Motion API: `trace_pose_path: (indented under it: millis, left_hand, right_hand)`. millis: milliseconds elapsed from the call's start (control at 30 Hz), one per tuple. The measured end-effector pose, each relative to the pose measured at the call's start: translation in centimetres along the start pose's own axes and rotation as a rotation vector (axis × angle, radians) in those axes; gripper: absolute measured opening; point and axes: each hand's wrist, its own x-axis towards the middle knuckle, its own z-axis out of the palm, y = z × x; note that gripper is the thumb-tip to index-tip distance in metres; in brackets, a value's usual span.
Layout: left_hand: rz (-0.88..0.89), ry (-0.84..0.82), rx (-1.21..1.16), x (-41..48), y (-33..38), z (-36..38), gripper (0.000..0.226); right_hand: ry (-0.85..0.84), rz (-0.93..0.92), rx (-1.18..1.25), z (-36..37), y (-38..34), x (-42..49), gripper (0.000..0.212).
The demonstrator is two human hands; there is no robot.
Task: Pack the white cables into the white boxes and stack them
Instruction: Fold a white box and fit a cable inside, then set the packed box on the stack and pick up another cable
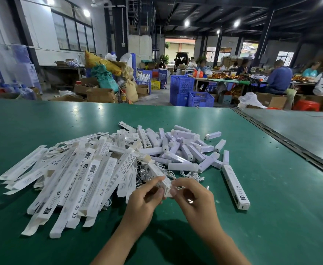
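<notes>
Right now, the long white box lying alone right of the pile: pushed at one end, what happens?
The long white box lies flat on the green table with squared sides, so it likely slides rather than rolls. Pushed at one end, it probably pivots. It looks like thin card: likely light, easily dented.

I see a green table [262, 217] carrying a loose heap of long flat white boxes [76, 180] on its left. Short white bars [177, 148] are piled farther back, tangled white cables [187, 174] lie between the two, and one closed box [235, 186] lies alone at right.
</notes>
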Motion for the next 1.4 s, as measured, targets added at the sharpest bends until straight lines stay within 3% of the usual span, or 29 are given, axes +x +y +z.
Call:
trace_pose_path:
  millis: [100, 267, 800, 900, 1000, 1133, 1267, 1400]
  left_hand:
    - [0.002, -0.039, 0.012, 0.0, -0.1, -0.3, 0.034]
    - [0.010, -0.082, 0.058, 0.0, -0.4, -0.7, 0.034]
    - [0.023, -0.185, 0.021, -0.5, 0.4, -0.8, 0.030]
    - [0.088, -0.120, 0.102, -0.6, 0.7, -0.4, 0.042]
    - [0.130, 0.017, 0.133, -0.4, 1.0, -0.3, 0.035]
    - [0.222, 0.021, 0.301, -0.8, 1.0, -0.1, 0.036]
    - [0.215, -0.048, 0.402, -1.0, 0.8, 0.3, 0.064]
    - [0.255, 0.140, 0.498, -0.9, 0.7, 0.3, 0.064]
  right_hand:
    - [-0.018, 0.172, 0.143, 0.0, -0.1, 0.0, 0.024]
    - [-0.038, 0.241, 0.188, -0.3, -0.1, 0.0, 0.031]
    - [-0.093, 0.296, 0.275, -0.4, 0.0, 0.3, 0.015]
    - [-0.108, 0.325, 0.262, 0.2, 0.0, 0.0, 0.017]
    - [-0.139, 0.381, 0.406, 0.4, -0.1, 0.1, 0.014]
    - [-0.125, 0.403, 0.372, 0.8, -0.2, 0.0, 0.017]
    - [-0.001, 0.441, 0.220, 0.3, 0.2, 0.5, 0.015]
    - [0.300, 0.465, -0.007, -2.6, 1.6, 1.8, 0.015]
